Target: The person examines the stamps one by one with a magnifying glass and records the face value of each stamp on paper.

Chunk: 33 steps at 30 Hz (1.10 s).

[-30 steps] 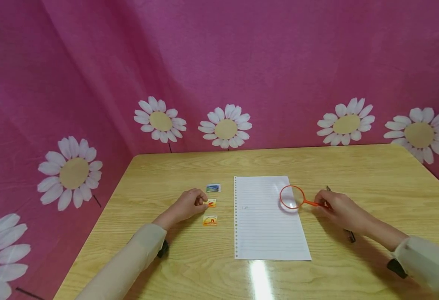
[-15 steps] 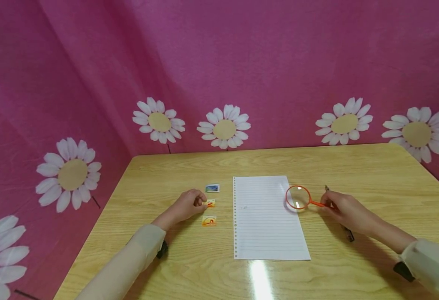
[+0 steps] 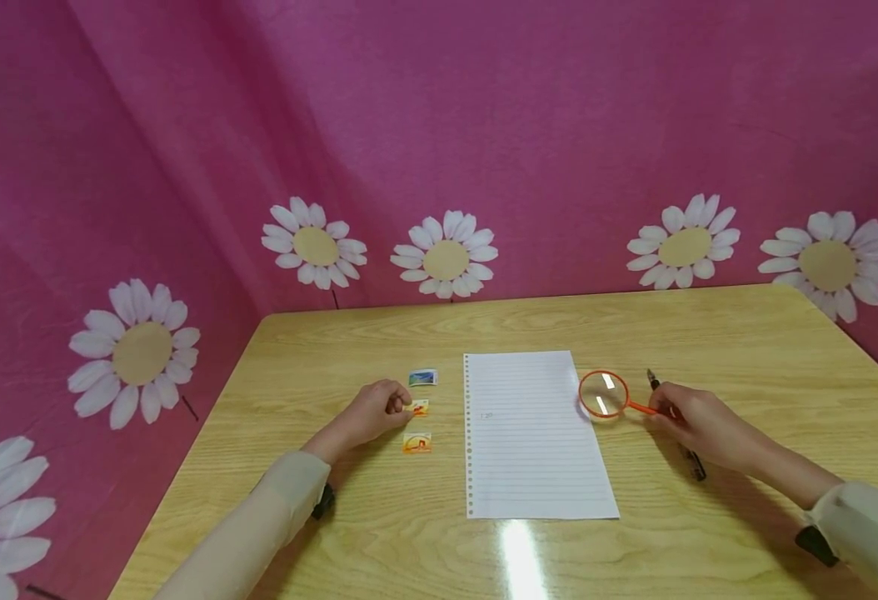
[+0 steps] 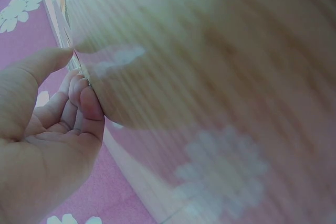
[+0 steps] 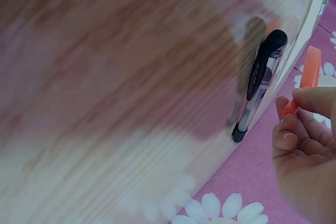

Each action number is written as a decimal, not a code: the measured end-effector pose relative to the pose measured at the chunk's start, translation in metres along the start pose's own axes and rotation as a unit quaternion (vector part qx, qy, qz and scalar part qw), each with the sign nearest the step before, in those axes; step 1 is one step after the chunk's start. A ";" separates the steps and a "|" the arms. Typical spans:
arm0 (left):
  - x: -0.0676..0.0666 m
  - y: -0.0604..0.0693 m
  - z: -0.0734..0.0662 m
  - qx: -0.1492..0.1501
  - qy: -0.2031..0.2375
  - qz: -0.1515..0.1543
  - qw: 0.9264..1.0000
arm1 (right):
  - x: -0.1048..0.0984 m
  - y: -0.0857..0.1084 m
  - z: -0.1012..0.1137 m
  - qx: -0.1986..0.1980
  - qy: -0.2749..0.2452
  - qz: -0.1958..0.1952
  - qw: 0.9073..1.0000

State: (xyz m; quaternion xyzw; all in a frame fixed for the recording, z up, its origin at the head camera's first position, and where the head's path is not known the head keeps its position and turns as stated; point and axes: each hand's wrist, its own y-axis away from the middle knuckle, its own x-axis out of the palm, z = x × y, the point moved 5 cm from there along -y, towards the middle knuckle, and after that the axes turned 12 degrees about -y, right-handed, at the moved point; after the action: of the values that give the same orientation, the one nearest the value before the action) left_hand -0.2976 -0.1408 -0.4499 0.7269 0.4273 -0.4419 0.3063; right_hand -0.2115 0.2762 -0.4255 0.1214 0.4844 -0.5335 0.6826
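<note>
My left hand [image 3: 371, 412] rests on the table at the left end of the middle stamp [image 3: 420, 408], its fingers loosely bent. Thumb and fingertips touch down there in the left wrist view, a gap between them. A blue-green stamp [image 3: 423, 377] lies beyond it and a yellow-orange stamp [image 3: 417, 443] nearer. My right hand [image 3: 709, 429] pinches the orange handle of a round magnifying glass [image 3: 630, 405]. Its lens hovers over the right edge of a lined sheet [image 3: 536, 467]. Under the right hand lies a black pen [image 3: 695, 465], partly hidden in the head view.
A wooden table [image 3: 334, 533] carries everything, with a light reflection near its front. Small handwriting [image 3: 487, 415] stands on the sheet's left side. A magenta cloth [image 3: 559, 125] with white daisies hangs behind and to the left.
My right hand has drawn the magnifying glass to the right, from over the sheet to its right edge, uncovering more of the pen. The left hand stays at the middle stamp.
</note>
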 end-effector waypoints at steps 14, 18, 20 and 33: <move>-0.001 0.002 -0.002 0.007 0.002 -0.001 1.000 | -0.004 0.003 -0.004 0.045 -0.017 0.006 0.999; -0.001 0.002 -0.002 0.009 0.002 -0.004 1.000 | -0.005 0.003 -0.006 0.049 -0.021 0.002 0.999; -0.001 0.002 -0.001 0.008 0.002 -0.004 1.000 | -0.005 0.003 -0.006 0.052 -0.022 0.004 0.998; 0.000 0.001 -0.001 0.005 -0.003 -0.004 1.000 | -0.002 0.003 -0.011 0.118 -0.049 0.041 0.991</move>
State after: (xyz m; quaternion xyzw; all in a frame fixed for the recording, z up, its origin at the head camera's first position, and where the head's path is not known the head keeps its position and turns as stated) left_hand -0.2958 -0.1405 -0.4496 0.7254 0.4272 -0.4472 0.3020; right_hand -0.2145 0.2862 -0.4304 0.1949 0.3787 -0.5640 0.7075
